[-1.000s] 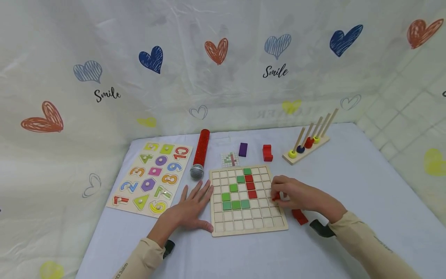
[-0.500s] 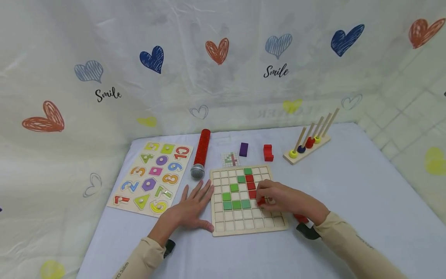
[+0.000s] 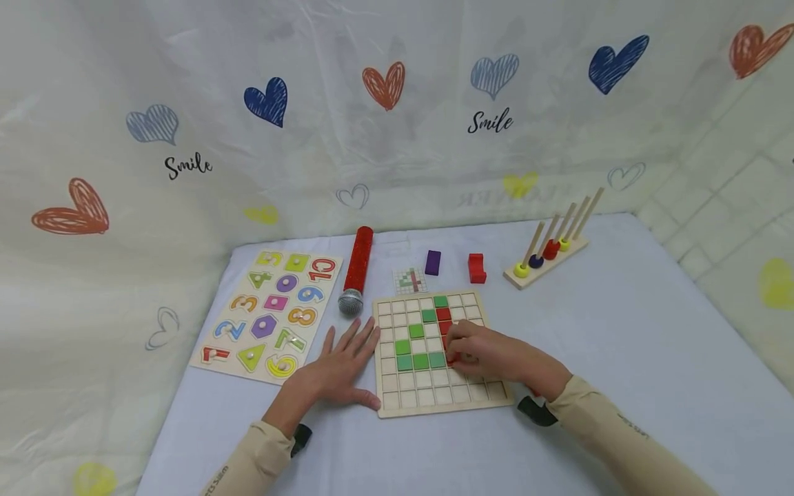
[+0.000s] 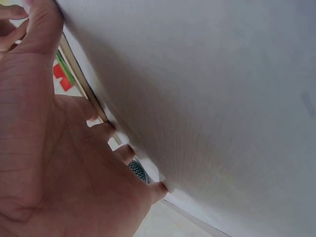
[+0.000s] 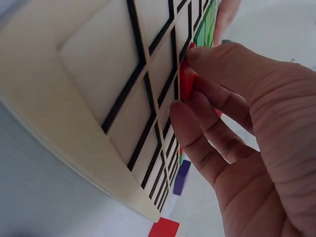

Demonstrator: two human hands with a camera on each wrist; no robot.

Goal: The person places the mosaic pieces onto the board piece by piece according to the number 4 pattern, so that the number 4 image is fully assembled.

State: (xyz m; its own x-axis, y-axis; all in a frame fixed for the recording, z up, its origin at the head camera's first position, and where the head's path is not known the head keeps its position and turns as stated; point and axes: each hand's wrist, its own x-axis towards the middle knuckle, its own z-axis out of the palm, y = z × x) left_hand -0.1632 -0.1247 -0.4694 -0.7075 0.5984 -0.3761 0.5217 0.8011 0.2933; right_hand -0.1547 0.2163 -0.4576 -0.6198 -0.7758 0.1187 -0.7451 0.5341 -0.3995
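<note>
A wooden grid board (image 3: 428, 414) lies on the table, with several green tiles (image 3: 420, 361) and a column of red tiles (image 3: 443, 314) set in its squares. My right hand (image 3: 490, 355) is over the board's right half. Its thumb and fingers pinch a red square tile (image 5: 186, 81) right at the grid, at the lower end of the red column. In the head view the hand hides most of that tile. My left hand (image 3: 341, 368) lies with fingers spread and straight, thumb and fingertips at the board's left edge.
To the left is a number-and-shape puzzle (image 3: 231, 370), beside a red toy microphone (image 3: 358, 269). Behind the board lie a small pattern card (image 3: 409, 281), a purple block (image 3: 433, 262) and red pieces (image 3: 476, 269). A peg stand with rings (image 3: 510, 277) is at back right.
My right hand has carried the red tile leftward from the board's right edge to the square below the other red tiles. The left hand has stayed in place.
</note>
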